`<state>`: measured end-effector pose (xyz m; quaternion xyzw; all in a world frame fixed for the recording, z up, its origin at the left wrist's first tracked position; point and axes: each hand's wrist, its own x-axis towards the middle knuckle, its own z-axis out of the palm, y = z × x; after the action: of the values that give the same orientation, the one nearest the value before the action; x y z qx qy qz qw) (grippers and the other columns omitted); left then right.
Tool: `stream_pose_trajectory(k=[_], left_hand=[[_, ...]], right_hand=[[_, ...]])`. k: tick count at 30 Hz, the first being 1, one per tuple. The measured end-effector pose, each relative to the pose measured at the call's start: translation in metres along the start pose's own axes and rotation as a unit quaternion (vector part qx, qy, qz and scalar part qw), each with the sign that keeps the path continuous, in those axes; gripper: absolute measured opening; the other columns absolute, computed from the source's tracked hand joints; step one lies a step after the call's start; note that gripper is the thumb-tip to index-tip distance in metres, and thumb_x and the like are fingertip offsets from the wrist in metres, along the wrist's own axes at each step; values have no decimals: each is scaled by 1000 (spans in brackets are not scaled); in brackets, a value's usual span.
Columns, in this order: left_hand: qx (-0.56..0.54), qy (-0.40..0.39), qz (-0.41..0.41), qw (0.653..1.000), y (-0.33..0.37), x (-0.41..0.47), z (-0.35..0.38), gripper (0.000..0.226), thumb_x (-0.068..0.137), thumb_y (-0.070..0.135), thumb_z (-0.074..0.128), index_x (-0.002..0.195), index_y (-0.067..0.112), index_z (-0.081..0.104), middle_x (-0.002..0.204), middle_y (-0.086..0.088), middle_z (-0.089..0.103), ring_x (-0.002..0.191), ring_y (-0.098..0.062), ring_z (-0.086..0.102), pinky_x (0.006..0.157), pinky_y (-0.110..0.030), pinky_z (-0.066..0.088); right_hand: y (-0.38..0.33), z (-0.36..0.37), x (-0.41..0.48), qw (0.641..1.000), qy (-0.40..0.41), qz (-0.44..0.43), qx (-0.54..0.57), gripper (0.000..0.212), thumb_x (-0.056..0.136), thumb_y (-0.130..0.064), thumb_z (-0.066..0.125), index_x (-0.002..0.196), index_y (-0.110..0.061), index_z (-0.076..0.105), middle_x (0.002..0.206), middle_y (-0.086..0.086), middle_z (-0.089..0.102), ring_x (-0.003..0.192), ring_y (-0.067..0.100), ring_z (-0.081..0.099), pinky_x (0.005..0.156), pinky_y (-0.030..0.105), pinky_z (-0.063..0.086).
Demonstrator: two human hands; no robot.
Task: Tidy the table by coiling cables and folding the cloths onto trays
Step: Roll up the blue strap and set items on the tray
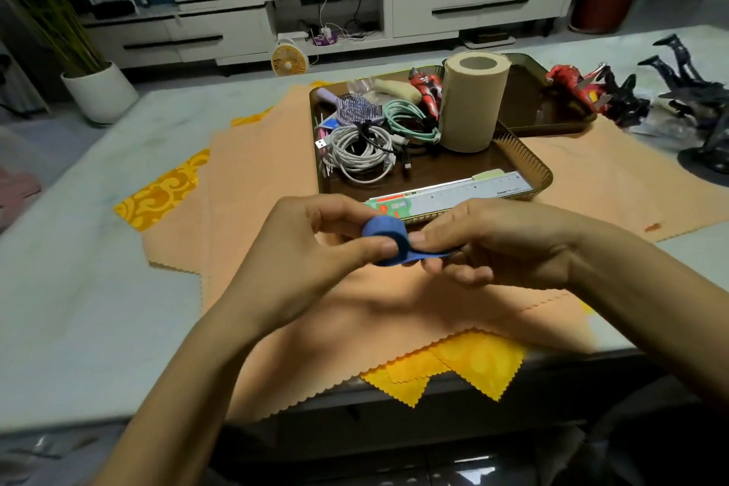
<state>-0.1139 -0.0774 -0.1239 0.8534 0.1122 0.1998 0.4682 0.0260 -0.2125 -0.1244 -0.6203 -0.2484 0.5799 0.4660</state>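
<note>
As left hand (307, 249) grips blue roll (384, 231), tail (432, 254) points right.

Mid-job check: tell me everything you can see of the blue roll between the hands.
The blue roll is a small coil of matte, fabric-like strip, with a loose tail running out to the right. The left hand pinches the coil, thumb on its near side; the right hand pinches the tail, which looks fairly taut. It is held above the orange cloth, just in front of the near tray, apparently touching neither. Tape or strap, I cannot tell.
</note>
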Motion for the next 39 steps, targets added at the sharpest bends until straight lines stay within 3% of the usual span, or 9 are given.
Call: stream_pose_trajectory(k=[5, 9, 12, 16, 21, 29, 34, 37, 39], left_hand=[[144, -21, 34, 989, 5, -5, 7, 17, 66, 19, 80, 78, 29, 73, 73, 18, 66, 80, 1, 61, 70, -7, 42], [273, -29, 97, 957, 5, -6, 19, 19, 72, 23, 79, 89, 16, 74, 83, -1, 69, 84, -21, 60, 76, -35, 43], [307, -39, 106, 945, 5, -4, 23, 22, 77, 26, 73, 97, 18, 72, 90, -5, 68, 92, -25, 56, 81, -34, 39], [286, -15, 103, 952, 7, -3, 20, 24, 73, 23, 77, 96, 15, 74, 88, -8, 69, 87, -26, 58, 77, -36, 42], [243, 20, 77, 967, 7, 0, 14, 22, 71, 20, 78, 93, 15, 75, 86, -6, 69, 82, -23, 58, 71, -32, 39], [219, 25, 79, 972, -1, 1, 15, 29, 73, 22, 78, 100, 16, 72, 91, -5, 70, 86, -23, 61, 75, -37, 45], [145, 59, 63, 986, -11, 7, 14, 28, 77, 25, 73, 105, 23, 72, 98, 2, 73, 88, -11, 65, 79, -26, 45], [53, 129, 6, 990, -17, 13, 17, 18, 75, 19, 75, 93, 22, 75, 88, 8, 74, 77, -1, 65, 72, -15, 49], [-53, 159, -55, 984, -18, 17, 21, 12, 76, 16, 74, 87, 22, 74, 79, 9, 73, 70, 0, 67, 66, -14, 50]], right_hand=[[6, 5, 3, 999, -1, 31, 20, 23, 95, -20, 47, 102, -1, 59, 66, 6, 65, 48, 8, 57, 40, 14, 43], [11, 7, 3, 997, 32, 2, -66, 46, 78, -49, 55, 87, -6, 69, 67, 4, 64, 50, 9, 55, 43, 16, 43], [13, 7, 3, 997, 36, -9, -67, 49, 75, -50, 56, 85, -5, 69, 68, 4, 63, 51, 8, 53, 44, 15, 42], [11, 3, 1, 1000, 1, 0, 6, 51, 76, -48, 55, 95, -2, 63, 72, 7, 64, 55, 10, 54, 48, 17, 45], [6, -4, -5, 990, -34, -4, 137, 21, 77, -19, 52, 85, -2, 60, 75, 11, 66, 58, 13, 59, 51, 18, 51], [16, 8, 10, 995, 23, -24, 90, 26, 67, -25, 67, 85, -6, 67, 63, 1, 61, 49, 6, 53, 44, 15, 43], [12, 10, 21, 992, 81, -52, 82, 40, 63, -38, 67, 90, -10, 63, 60, 2, 60, 48, 12, 54, 41, 20, 43], [11, 14, 27, 977, 155, -143, 23, 34, 69, -42, 68, 90, -15, 68, 72, 1, 64, 56, 11, 56, 50, 23, 47], [12, 18, 30, 925, 251, -265, -108, 17, 83, -31, 64, 95, -19, 66, 81, -4, 65, 63, 7, 57, 60, 27, 50]])
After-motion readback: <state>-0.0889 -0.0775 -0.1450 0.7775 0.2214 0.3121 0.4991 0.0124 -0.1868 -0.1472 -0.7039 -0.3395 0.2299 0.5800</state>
